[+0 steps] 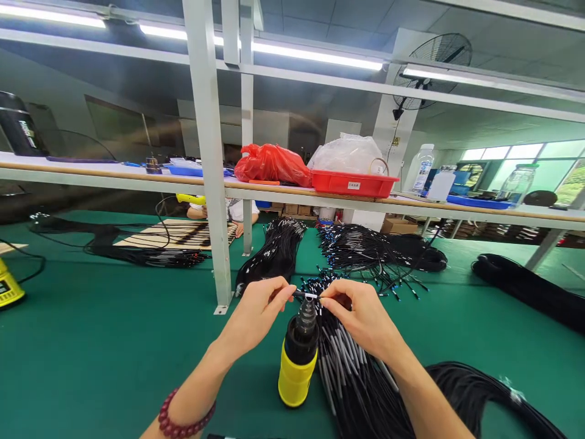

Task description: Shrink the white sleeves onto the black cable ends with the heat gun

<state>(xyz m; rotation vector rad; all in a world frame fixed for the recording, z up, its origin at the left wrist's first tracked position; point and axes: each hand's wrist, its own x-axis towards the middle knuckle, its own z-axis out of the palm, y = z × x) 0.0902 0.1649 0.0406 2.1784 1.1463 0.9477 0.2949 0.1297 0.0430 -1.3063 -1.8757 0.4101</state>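
A thin black cable (299,293) with a white sleeve (311,296) on it is stretched between my two hands. My left hand (262,308) pinches its left end between thumb and forefinger. On the other side of the sleeve, my right hand (359,311) pinches the cable the same way. Right below the sleeve stands a yellow and black heat gun (297,369), its metal nozzle (306,316) pointing up. Beside it, partly under my right arm, lies a thick bundle of black cables (350,366) with grey sleeves and white and blue tips.
More black cable bundles (274,250) lie along the green table (114,341). A white post (212,183) rises left of my hands to a shelf holding a red tray (351,183). A co-worker's hand (239,229) shows behind the post. Another yellow tool (8,286) stands far left.
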